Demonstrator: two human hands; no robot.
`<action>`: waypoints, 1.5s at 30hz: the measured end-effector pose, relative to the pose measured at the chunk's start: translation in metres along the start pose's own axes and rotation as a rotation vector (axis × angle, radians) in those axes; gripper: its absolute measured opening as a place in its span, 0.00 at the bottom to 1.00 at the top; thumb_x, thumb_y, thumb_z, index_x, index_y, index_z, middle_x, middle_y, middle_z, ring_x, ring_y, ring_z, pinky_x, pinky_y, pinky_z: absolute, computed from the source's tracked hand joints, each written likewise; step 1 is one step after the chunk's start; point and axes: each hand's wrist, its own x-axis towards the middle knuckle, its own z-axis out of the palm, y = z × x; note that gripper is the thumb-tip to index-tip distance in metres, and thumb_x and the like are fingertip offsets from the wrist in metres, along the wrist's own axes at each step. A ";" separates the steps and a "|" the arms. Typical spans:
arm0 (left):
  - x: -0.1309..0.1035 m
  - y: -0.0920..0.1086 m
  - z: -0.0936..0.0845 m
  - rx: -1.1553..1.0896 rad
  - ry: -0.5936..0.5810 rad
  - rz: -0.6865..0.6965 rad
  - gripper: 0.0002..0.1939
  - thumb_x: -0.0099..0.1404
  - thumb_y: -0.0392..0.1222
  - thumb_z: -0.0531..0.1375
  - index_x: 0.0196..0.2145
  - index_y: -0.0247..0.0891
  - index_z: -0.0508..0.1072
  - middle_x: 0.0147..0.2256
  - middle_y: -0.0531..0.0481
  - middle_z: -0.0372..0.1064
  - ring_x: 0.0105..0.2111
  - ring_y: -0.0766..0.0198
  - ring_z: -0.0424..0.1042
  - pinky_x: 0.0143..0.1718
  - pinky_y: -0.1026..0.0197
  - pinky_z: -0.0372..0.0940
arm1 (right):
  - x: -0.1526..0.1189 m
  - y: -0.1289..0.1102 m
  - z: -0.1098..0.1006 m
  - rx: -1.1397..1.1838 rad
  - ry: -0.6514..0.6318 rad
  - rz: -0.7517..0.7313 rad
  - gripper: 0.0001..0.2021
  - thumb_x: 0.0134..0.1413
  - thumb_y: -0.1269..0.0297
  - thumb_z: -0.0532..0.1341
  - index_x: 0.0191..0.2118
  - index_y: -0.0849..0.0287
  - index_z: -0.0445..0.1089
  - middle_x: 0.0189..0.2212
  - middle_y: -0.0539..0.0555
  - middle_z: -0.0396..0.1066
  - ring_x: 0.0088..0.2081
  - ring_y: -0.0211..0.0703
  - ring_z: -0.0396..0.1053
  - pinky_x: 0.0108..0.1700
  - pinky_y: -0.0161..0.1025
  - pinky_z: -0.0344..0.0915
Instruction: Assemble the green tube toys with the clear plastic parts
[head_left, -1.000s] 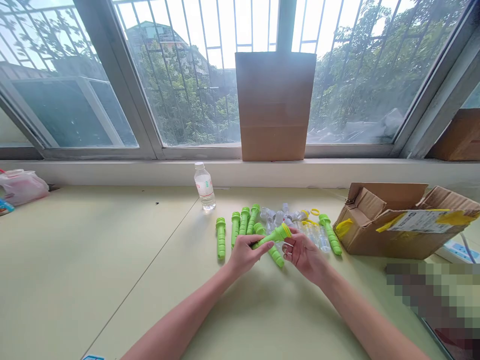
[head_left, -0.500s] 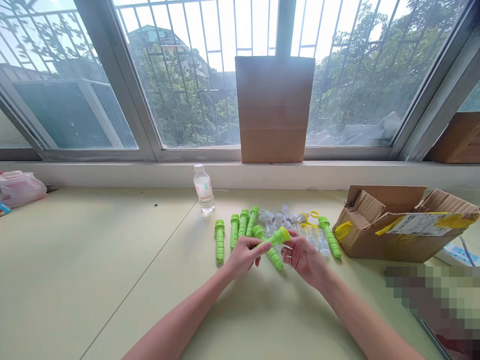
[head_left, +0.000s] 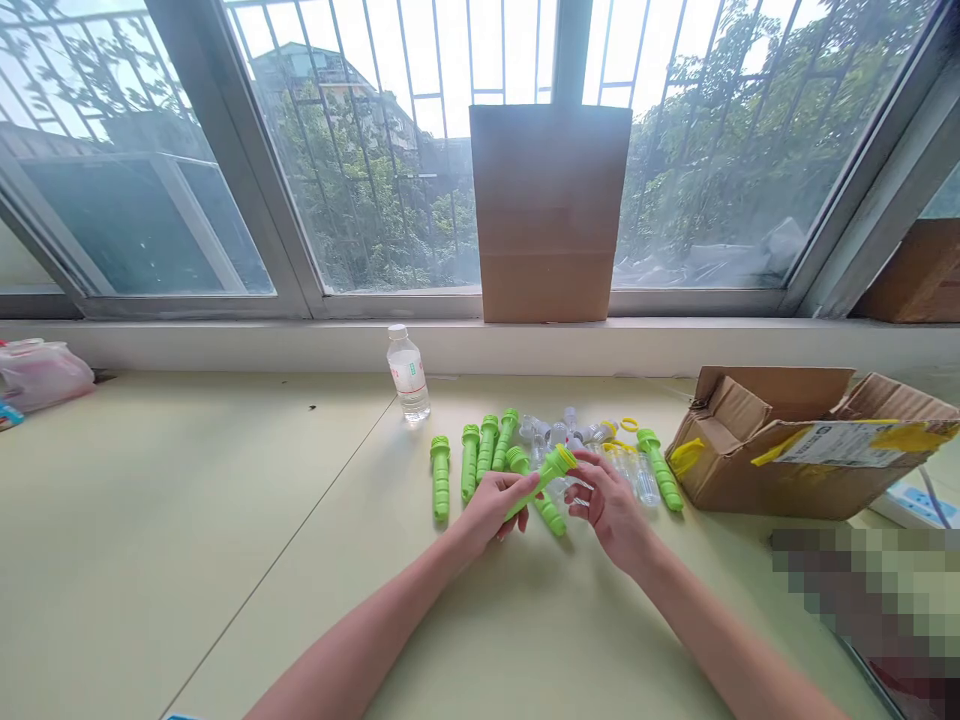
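Note:
My left hand [head_left: 496,508] is closed around a green ribbed plastic tube [head_left: 541,478], which tilts up to the right. A yellow ring [head_left: 565,457] sits at the tube's flared upper end. Beside that end is my right hand [head_left: 609,505], its fingers loosely curled and apart, the upper fingertips touching or almost touching the ring. Another green tube [head_left: 553,517] lies under the held one, partly hidden by it. Several more green tubes [head_left: 440,480] lie in a row to the left, and a single one [head_left: 660,470] lies to the right.
Behind my hands is a pile of clear plastic pieces [head_left: 559,432] with loose yellow rings [head_left: 628,425]. An open cardboard box [head_left: 817,480] stands at the right, a water bottle [head_left: 409,375] at the back. A cardboard sheet [head_left: 551,215] leans against the window.
The held tube has tipped a little more upright, and its ringed end has shifted slightly left. My right hand's fingers have loosened and drawn slightly away from the ring.

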 end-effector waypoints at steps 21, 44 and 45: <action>0.002 -0.002 -0.002 -0.053 -0.053 -0.023 0.30 0.62 0.67 0.56 0.30 0.33 0.75 0.15 0.53 0.66 0.09 0.75 0.50 0.14 0.66 0.43 | -0.010 0.013 0.007 -0.473 0.093 -0.484 0.12 0.54 0.54 0.65 0.39 0.53 0.65 0.36 0.50 0.71 0.23 0.37 0.71 0.23 0.36 0.68; -0.001 -0.004 0.008 0.022 0.146 0.124 0.21 0.54 0.57 0.67 0.28 0.37 0.66 0.25 0.56 0.69 0.13 0.76 0.56 0.14 0.68 0.51 | -0.003 0.020 0.001 -0.552 0.083 -0.484 0.20 0.46 0.52 0.70 0.40 0.51 0.63 0.32 0.48 0.72 0.27 0.41 0.72 0.22 0.36 0.68; -0.001 -0.005 0.008 0.025 0.159 0.136 0.21 0.55 0.57 0.67 0.27 0.37 0.66 0.24 0.56 0.69 0.14 0.75 0.59 0.15 0.68 0.53 | -0.003 0.021 0.000 -0.574 0.076 -0.476 0.20 0.48 0.52 0.70 0.41 0.51 0.63 0.30 0.47 0.71 0.27 0.42 0.72 0.22 0.37 0.69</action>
